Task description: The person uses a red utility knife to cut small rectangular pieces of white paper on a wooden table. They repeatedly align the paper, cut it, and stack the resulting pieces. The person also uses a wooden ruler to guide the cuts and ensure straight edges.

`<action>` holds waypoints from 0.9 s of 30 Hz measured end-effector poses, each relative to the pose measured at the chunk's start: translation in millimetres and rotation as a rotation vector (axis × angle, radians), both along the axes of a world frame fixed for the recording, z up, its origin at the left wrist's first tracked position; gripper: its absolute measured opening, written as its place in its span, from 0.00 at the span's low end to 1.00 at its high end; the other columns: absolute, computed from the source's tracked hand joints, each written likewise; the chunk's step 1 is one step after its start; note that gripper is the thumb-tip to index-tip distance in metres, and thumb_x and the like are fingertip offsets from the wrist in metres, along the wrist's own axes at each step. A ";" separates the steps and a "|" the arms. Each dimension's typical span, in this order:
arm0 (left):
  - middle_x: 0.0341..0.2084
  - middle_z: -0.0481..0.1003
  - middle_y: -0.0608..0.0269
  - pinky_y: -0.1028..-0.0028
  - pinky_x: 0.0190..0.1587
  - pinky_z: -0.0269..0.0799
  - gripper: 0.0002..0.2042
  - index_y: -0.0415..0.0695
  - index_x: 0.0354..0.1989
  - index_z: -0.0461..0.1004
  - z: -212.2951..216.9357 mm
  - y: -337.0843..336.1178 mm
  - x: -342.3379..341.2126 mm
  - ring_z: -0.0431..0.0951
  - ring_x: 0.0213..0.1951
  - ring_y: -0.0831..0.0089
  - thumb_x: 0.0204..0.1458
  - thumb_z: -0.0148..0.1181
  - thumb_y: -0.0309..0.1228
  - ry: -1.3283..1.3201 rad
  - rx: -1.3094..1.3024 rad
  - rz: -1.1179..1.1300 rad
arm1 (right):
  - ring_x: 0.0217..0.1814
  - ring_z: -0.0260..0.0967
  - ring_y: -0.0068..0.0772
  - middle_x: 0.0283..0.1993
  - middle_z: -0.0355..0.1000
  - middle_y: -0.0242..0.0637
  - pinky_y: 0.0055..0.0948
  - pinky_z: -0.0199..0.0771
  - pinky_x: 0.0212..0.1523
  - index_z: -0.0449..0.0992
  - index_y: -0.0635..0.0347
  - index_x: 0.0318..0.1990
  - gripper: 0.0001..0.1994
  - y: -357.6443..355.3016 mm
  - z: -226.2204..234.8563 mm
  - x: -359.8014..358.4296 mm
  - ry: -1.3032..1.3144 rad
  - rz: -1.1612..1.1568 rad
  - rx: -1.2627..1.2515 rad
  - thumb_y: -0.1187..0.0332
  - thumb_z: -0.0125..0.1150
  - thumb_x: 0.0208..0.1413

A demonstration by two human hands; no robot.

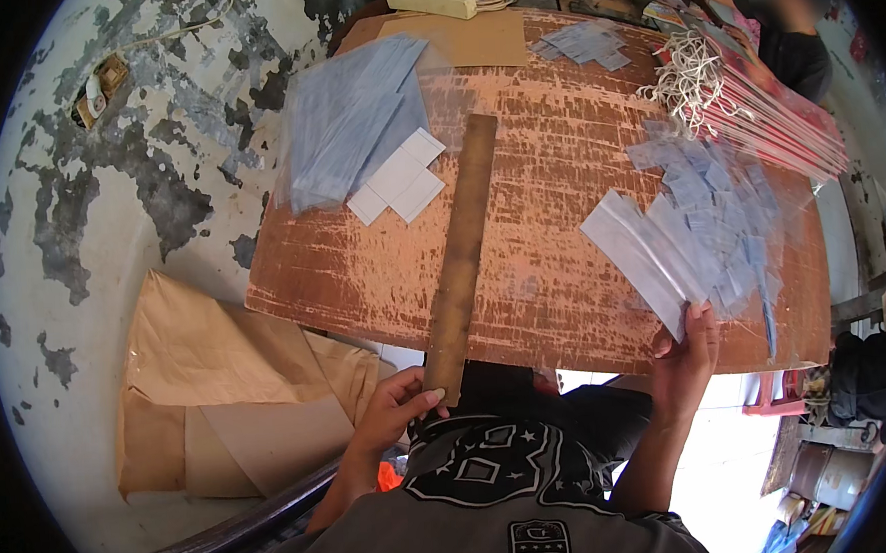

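Observation:
My left hand (398, 409) grips the near end of a long flat brown strip (463, 245), like a worn ruler, thumb on top. The strip lies across the table edge and points away from me. At the right, my right hand (689, 349) pinches the near end of a clear plastic piece (634, 251), folded or layered. That piece rests partly on the table beside a loose heap of small clear plastic pieces (719, 197). White paper cards (398, 179), joined in a stepped shape, lie left of the strip's far end.
The worn brown table (537, 161) bears a stack of plastic sheets (350, 121), cardboard (496, 38) and more plastic pieces (586, 44). A bundle of red-and-white rods with cords (755, 110) lies far right, near another person (796, 33). Folded brown paper (227, 358) stands left.

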State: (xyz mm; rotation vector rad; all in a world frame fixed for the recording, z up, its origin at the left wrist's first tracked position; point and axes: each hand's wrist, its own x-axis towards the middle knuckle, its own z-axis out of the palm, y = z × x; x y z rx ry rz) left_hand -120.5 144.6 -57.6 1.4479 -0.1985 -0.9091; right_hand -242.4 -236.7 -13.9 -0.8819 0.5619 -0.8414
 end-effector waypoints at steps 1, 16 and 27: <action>0.43 0.85 0.58 0.80 0.35 0.69 0.11 0.41 0.54 0.78 -4.6 0.6 -1.5 0.82 0.36 0.79 0.68 0.64 0.31 -0.005 -0.017 0.016 | 0.28 0.70 0.19 0.45 0.79 0.28 0.20 0.69 0.25 0.76 0.58 0.55 0.09 0.9 -0.7 -1.2 -0.004 0.012 0.002 0.65 0.62 0.74; 0.43 0.84 0.61 0.83 0.26 0.61 0.11 0.40 0.54 0.77 42.2 -33.6 41.5 0.80 0.30 0.80 0.68 0.63 0.28 -0.036 -0.196 0.238 | 0.26 0.68 0.19 0.40 0.75 0.30 0.21 0.68 0.26 0.75 0.59 0.54 0.08 32.1 15.6 -20.6 -0.019 0.110 0.053 0.67 0.59 0.75; 0.33 0.81 0.67 0.82 0.25 0.60 0.10 0.40 0.50 0.78 49.7 -6.3 98.3 0.75 0.26 0.83 0.71 0.61 0.34 -0.284 0.084 0.233 | 0.27 0.73 0.18 0.41 0.81 0.33 0.19 0.74 0.25 0.77 0.59 0.51 0.07 27.5 7.3 -3.7 -0.043 0.198 -0.097 0.65 0.62 0.75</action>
